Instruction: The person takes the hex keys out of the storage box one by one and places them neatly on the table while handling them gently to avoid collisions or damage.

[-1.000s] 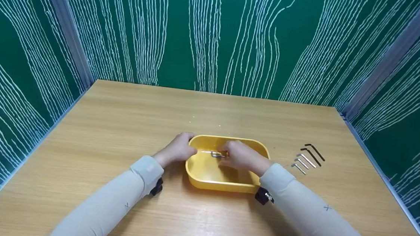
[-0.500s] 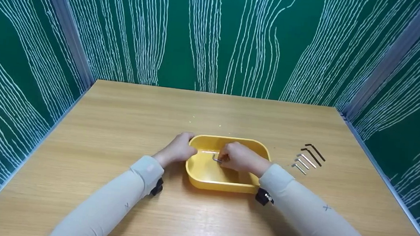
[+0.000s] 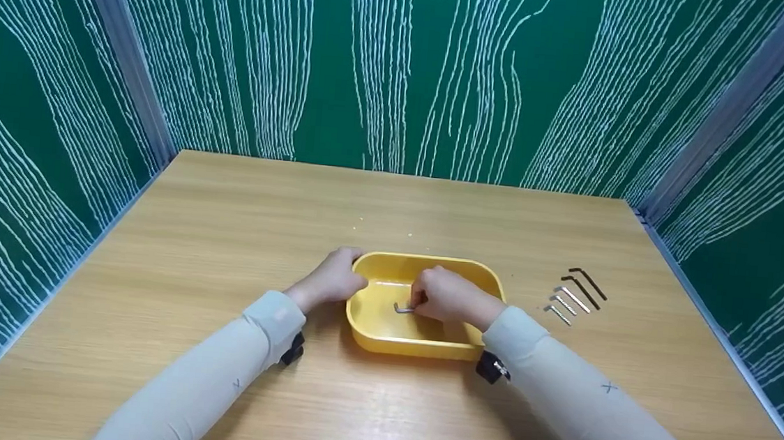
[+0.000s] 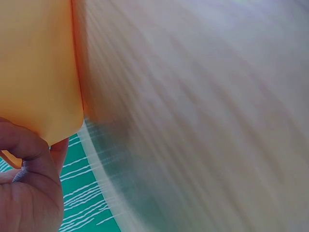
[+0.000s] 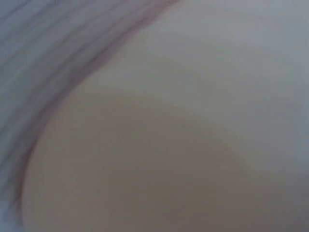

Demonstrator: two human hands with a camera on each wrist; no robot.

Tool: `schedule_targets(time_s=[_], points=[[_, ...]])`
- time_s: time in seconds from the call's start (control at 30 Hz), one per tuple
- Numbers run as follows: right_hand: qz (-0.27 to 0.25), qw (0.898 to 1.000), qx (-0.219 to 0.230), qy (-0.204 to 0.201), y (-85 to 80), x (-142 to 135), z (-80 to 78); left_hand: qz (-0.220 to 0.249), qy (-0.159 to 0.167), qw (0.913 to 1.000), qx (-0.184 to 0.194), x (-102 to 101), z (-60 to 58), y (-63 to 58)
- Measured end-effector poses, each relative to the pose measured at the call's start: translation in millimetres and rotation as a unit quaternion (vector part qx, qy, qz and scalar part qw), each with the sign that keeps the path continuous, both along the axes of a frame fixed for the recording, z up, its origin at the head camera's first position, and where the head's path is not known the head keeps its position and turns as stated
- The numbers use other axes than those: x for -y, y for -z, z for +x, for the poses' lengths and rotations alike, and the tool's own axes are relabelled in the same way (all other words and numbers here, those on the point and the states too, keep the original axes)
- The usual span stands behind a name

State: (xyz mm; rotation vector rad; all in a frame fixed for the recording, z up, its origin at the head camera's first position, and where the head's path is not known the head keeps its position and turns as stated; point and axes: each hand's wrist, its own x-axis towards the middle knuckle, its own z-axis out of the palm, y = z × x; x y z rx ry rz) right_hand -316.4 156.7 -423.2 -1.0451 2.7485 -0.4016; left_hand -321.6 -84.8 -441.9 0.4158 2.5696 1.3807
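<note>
In the head view a yellow plastic tub [image 3: 417, 348] stands on the table. My left hand [image 3: 333, 275] grips its left rim, thumb inside and fingers outside; the left wrist view has that hand [image 4: 29, 179] around the tub's edge [image 4: 41, 72]. My right hand [image 3: 454, 296] reaches down inside the tub, fingers curled, pinching a silver L-shaped hex key [image 3: 403, 310]. The key's short bent end points out to the left, low over the tub's floor, while its other end is hidden by the fingers. The right wrist view holds only a blurred tub wall [image 5: 120, 164].
Right of the tub, two black hex keys [image 3: 592, 285] and several silver ones [image 3: 565, 305] lie in a slanted row on the wooden table [image 3: 261, 196]. Small pale specks [image 3: 410, 235] dot the table behind the tub. Green walls with white lines [image 3: 330, 117] enclose the table.
The right hand has brought the hex key lower and toward the near side inside the tub, turning it so the bent end shows. The left hand stays on the rim.
</note>
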Motion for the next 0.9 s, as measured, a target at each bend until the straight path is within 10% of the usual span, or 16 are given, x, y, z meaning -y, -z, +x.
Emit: schedule_targets(time_s=[0.9], points=[[-0.021,1.000,0.014,0.008,-9.8,-16,2.3,-0.007,-0.003,1.0000,0.000,1,-1.7,0.4]])
